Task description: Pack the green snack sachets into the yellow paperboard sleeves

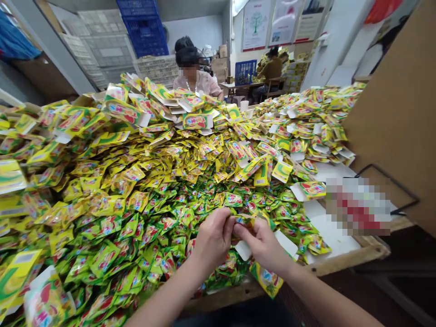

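My left hand (215,232) is closed, its thumb and fingers pinched together at the top of the pile. Right beside it, my right hand (264,245) is closed too, thumb pressed forward. Between the fingertips shows a small green-and-yellow sachet (248,222), partly covered by the fingers. White carton flaps (286,244) stick out around my right hand; the rest of that carton is hidden. Below the right wrist a yellow fruit-printed sachet (267,279) hangs near the table edge. Green sachets (143,231) lie heaped under and around both hands.
Yellow sachets (163,159) and open printed cartons (197,121) pile up behind. At right are the white tabletop (335,227) with its wooden edge (350,260), a blurred-out item (357,206) and a cardboard sheet (391,104). A person (197,81) sits opposite; another person (272,68) sits farther back.
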The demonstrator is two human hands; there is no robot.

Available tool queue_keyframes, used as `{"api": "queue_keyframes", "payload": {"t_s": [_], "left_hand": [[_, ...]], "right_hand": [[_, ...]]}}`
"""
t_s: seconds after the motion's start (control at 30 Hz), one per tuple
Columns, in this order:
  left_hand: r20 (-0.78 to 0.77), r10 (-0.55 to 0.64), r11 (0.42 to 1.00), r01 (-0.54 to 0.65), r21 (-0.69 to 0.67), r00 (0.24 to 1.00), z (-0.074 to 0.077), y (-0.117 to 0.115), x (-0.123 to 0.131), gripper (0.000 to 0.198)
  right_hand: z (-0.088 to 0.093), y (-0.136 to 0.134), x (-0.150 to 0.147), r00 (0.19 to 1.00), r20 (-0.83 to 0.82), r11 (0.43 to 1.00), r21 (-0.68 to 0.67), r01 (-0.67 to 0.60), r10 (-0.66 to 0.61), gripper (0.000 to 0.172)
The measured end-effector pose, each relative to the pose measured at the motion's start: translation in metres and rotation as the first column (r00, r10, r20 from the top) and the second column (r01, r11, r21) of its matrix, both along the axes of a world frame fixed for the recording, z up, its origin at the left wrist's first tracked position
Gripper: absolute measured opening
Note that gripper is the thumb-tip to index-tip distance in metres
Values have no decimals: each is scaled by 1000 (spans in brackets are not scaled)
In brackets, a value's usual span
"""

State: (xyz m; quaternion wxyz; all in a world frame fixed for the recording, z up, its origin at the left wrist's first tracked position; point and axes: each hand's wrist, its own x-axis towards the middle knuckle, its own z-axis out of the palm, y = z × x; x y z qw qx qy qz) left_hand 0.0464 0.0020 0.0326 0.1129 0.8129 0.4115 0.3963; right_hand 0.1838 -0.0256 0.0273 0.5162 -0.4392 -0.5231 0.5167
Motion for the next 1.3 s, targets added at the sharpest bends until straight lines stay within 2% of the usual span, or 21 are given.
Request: {"api": "queue_keyframes", "payload": {"t_s": [0.07, 0.13, 0.23, 0.33, 0.4, 0.5, 0.6, 0.67, 0.73, 0.77, 0.8, 0.83, 0.9, 0.93, 0.97, 1.0, 1.07, 1.1, 1.17, 1.23, 1.3], "left_hand": [[-126, -55, 996, 46, -72, 991, 9, 23, 14, 31], [-241, -30, 993, 1, -120, 970, 16, 53, 35, 30], [-452, 68, 994, -100, -47, 889, 16, 101, 73, 31], [-510, 93, 994, -113, -7, 855, 13, 130, 99, 27], [-501, 104, 994, -102, 31, 859, 17, 134, 98, 19], [-484, 104, 991, -49, 125, 869, 40, 119, 70, 25], [-478, -74, 952, 205, 228, 875, 64, 91, 29, 24], [-366, -174, 935, 271, 230, 914, 69, 71, 7, 20], [-55, -97, 983, 105, 150, 994, 62, 51, -5, 20], [148, -13, 999, 8, 31, 989, 55, 42, -7, 27], [338, 74, 990, -28, -138, 938, 47, 33, -6, 38], [496, 145, 948, 23, -316, 856, 38, 25, -4, 51], [688, 223, 783, 294, -548, 690, 23, 13, 1, 66], [736, 266, 716, 383, -583, 622, 17, 10, 4, 68], [757, 302, 698, 406, -589, 579, 14, 8, 5, 66], [753, 323, 728, 357, -585, 573, 11, 8, 4, 63], [651, 314, 848, 104, -520, 691, 7, 10, -2, 55], [546, 300, 902, -47, -429, 783, 5, 12, -7, 52], [285, 293, 951, -248, -182, 913, 1, 14, -16, 49], [99, 302, 952, -305, 20, 948, -4, 13, -20, 47], [19, 287, 951, -287, 117, 958, -8, 9, -20, 46]], "right_hand": [[-3, 0, 26, 982, 39, 983, -1, 184, -184, 37], [-5, -3, 55, 908, 105, 912, -12, 409, -406, 41], [-6, -8, 88, 812, 194, 827, -9, 563, -550, 45], [-5, -10, 103, 804, 247, 838, 77, 541, -542, 41], [-1, -7, 108, 781, 325, 846, 175, 504, -533, 35], [13, 4, 111, 704, 476, 845, 376, 379, -527, 23], [28, 17, 101, 683, 541, 810, 572, 129, -491, 14], [34, 24, 87, 720, 546, 767, 641, -30, -429, 13], [34, 27, 68, 744, 531, 707, 698, -114, -404, 18], [31, 27, 57, 740, 521, 674, 728, -125, -425, 23], [27, 26, 47, 724, 515, 644, 754, -128, -459, 29], [23, 24, 38, 701, 520, 619, 772, -142, -488, 34], [13, 17, 21, 661, 567, 591, 775, -224, -492, 39], [9, 13, 16, 650, 604, 591, 756, -283, -461, 39], [7, 9, 13, 648, 644, 598, 724, -343, -407, 37], [7, 6, 12, 659, 671, 616, 689, -383, -341, 34], [12, 1, 18, 730, 646, 690, 635, -349, -225, 27], [18, -1, 23, 783, 594, 746, 604, -280, -186, 22], [34, -1, 32, 873, 458, 847, 519, -112, -165, 14], [50, 1, 35, 911, 367, 897, 443, 8, -189, 9], [63, 6, 32, 901, 371, 900, 432, 49, -227, 10]]}}
